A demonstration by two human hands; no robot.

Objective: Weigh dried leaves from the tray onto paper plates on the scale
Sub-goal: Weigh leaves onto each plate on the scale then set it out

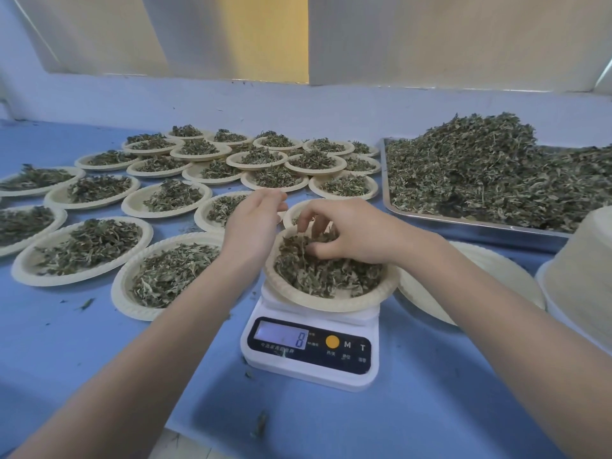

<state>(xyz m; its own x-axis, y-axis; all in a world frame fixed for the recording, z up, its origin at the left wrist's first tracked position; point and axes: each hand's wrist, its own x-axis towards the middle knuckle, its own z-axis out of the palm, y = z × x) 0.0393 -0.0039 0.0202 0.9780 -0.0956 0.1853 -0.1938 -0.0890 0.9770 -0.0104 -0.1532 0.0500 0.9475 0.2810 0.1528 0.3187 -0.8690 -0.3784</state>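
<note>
scale (309, 349) nearest me on blue table (82, 352), display blurred. plate (331, 298) of leaves (318, 273) sits on it. my right hand (351, 231) pinches leaves in plate; left hand (255, 220) hovers beside, fingers loosely curled, holding nothing. tray (480, 223) far right, heaped.

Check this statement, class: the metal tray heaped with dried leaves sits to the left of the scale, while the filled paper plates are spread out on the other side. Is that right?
Not quite. The head view shows the metal tray heaped with dried leaves to the right of the scale, not the left. The filled paper plates are indeed spread out on the other side, to the left.
</note>
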